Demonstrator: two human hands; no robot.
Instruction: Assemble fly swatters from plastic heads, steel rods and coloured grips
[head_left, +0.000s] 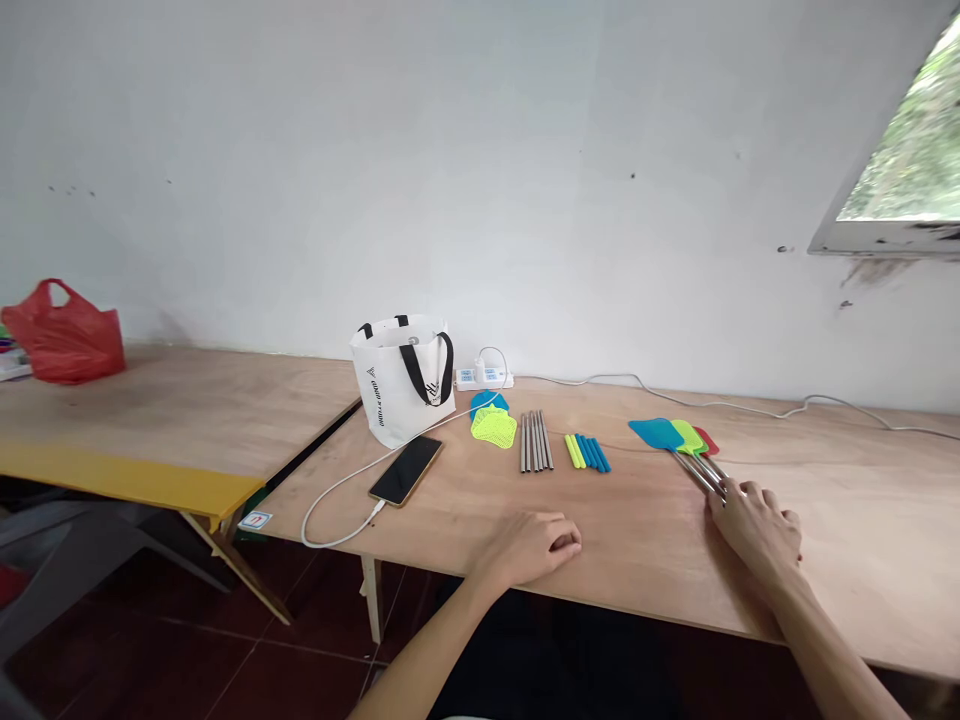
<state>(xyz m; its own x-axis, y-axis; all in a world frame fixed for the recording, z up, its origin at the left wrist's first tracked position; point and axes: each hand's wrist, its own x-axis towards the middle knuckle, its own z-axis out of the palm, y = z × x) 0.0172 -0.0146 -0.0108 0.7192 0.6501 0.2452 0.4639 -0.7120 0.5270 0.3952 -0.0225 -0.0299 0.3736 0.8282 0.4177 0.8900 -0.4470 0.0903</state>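
My right hand [756, 528] rests on the wooden table [862, 540], fingers closed around the metal handles of assembled fly swatters [671, 437] with blue, lime and red heads fanned out to the far left of the hand. My left hand [534, 546] lies on the table near the front edge, fingers curled loosely, holding nothing I can see. Beyond it lie several metal rods [535, 441], several lime and blue handle grips [587, 452], and loose lime and blue swatter heads [493, 424].
A white tote bag [403, 380] stands at the back left, with a phone [406, 470] on a white charging cable beside it. A power strip [484, 377] sits by the wall. A second table [150, 420] at left carries a red plastic bag [64, 335].
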